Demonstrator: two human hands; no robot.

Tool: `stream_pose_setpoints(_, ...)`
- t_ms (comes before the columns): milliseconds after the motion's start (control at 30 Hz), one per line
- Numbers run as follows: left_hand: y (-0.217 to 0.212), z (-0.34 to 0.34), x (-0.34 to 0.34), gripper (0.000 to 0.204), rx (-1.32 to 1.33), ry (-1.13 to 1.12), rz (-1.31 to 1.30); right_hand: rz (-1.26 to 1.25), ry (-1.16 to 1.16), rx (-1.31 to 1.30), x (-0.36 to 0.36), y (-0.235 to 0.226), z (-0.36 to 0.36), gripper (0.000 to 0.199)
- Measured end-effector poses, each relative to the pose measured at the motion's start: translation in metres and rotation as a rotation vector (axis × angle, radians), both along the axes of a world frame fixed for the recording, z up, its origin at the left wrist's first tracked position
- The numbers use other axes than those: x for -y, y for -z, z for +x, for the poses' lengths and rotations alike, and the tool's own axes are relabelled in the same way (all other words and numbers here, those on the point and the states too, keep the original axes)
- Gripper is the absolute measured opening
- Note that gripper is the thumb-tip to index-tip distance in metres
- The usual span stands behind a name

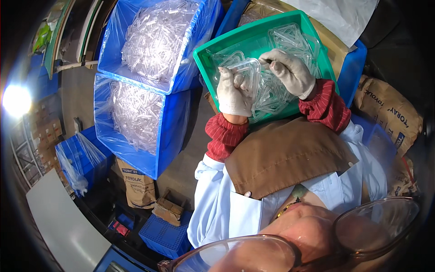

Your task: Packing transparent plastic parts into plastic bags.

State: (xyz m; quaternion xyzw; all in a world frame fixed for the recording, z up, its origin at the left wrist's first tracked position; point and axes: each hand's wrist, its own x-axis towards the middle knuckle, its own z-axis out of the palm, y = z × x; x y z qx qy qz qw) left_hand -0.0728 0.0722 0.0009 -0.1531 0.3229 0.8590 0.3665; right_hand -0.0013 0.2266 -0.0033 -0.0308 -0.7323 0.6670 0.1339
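A green tub in front of me holds several clear plastic frame-shaped parts with rounded corners, heaped loosely. My left hand, in a white glove, is closed on one clear plastic frame, which it holds tilted above the heap at the tub's near left. My right hand, gloved too, hovers over the tub's right half with its fingers curled together beside the frame's upper corner. Whether anything sits between those fingertips is hidden. Red striped sleeve covers reach up to both gloves.
Two blue bins lined with clear film stand to the left, heaped with small clear plastic pieces. Beneath the tub are a cardboard box and a blue crate. Brown paper sacks lie to the right, and another sack stands lower left.
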Motion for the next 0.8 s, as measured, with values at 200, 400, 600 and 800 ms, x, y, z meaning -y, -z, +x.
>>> stream_pose_setpoints(200, 0.003, 0.004, -0.005, 0.03, 0.021, 0.042, 0.066, 0.193, -0.064, -0.159, -0.002, 0.004, 0.002, 0.03)
stream_pose_setpoints(400, 0.001, 0.0, 0.0, 0.033, -0.105, 0.175, -0.043, 0.28, -0.073, -0.052, -0.006, -0.006, 0.002, 0.027)
stream_pose_setpoints(600, -0.005, 0.017, 0.016, 0.043, -0.481, 0.475, -0.07, 0.185, 0.16, 0.162, -0.008, 0.007, -0.026, 0.025)
stream_pose_setpoints(800, 0.013, -0.051, 0.084, 0.022, 0.011, -0.123, 0.207, 1.022, -0.054, 0.43, -0.004, 0.025, -0.07, 0.028)
